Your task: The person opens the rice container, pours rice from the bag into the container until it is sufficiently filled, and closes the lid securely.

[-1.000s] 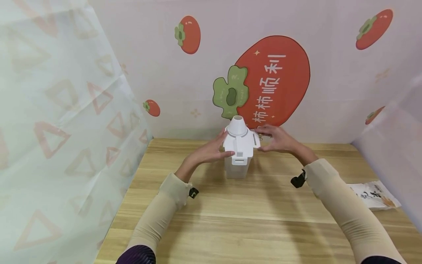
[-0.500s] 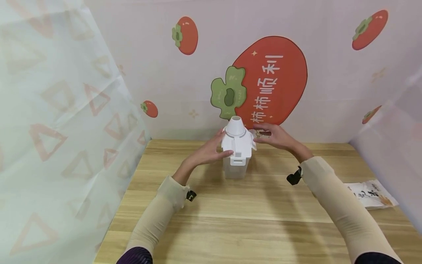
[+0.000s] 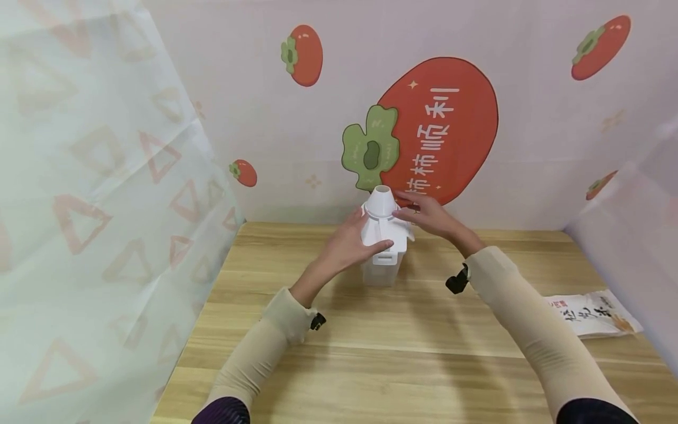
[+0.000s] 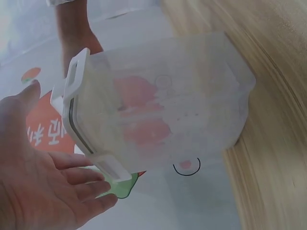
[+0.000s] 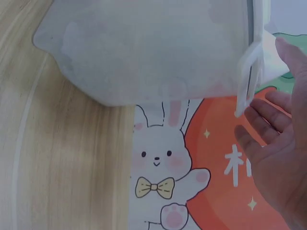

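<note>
A translucent plastic storage container stands upright on the table, its white lid topped by a white cone-shaped spout. Side clips hang from the lid; the right clip tilts slightly outward. My left hand is at the lid's left side, fingers extended and thumb across the front; in the left wrist view the palm faces the container with fingers near a clip. My right hand is over the lid's right side, fingertips close to the spout, fingers loosely extended. Contact is unclear for both hands.
A white printed packet lies on the wooden table at the right, partly behind the right sleeve. A printed backdrop rises directly behind the container, with sheets on the left and right sides.
The right clip has swung down from sticking outward. My right hand has moved left from that clip to over the lid by the spout. My left hand has shifted slightly right.
</note>
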